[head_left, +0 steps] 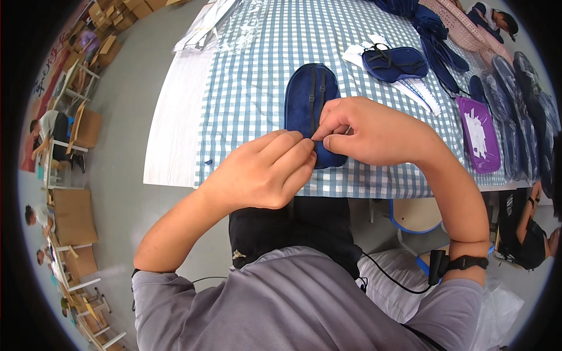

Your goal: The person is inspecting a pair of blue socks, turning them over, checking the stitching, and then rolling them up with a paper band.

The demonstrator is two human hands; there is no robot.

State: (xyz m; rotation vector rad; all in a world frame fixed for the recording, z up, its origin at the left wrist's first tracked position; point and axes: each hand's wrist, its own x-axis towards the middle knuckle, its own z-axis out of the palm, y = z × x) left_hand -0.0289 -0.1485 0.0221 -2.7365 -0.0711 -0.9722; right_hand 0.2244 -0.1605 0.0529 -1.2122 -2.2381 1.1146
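A navy blue eye mask point(297, 96) lies lengthwise before me on the checked cloth, close to the table's front edge. Two thin black straps with small sliders run along its upper face. My left hand point(266, 169) is closed at the mask's near left edge, fingers pressed together over it. From the right, my right hand point(374, 133) pinches with thumb and forefinger at the strap, close to the left fingertips. The exact spot between the fingertips is hidden. Further right, a second navy eye mask point(396, 64) with black straps rests on white strips.
A blue-and-white checked cloth point(252, 105) covers the table. Clear plastic bags with white strips point(208, 26) lie far left. On the right are a purple package point(480, 137), bagged dark blue items point(509, 117) and a pink perforated basket point(448, 20). Other people work nearby among cardboard boxes.
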